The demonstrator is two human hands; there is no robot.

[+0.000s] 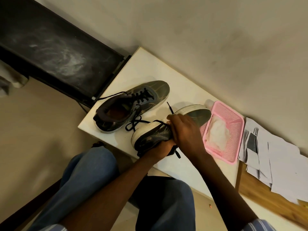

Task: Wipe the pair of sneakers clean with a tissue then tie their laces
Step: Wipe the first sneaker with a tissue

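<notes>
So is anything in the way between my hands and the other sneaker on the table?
Only the sneaker you're holding, gripped by both hands. The other sneaker lies beyond it, their loose laces crossing between.

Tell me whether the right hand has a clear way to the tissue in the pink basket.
Probably yes. The right hand is on the tilted sneaker, beside the pink basket; the basket is open-topped and nothing covers the tissue. It would have to let go first.

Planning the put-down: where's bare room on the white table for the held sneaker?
Bare: far corner of the white table beyond the resting sneaker, and the near edge strip below the pink basket. Crowded: the middle, with held sneaker, both hands and loose laces.
</notes>
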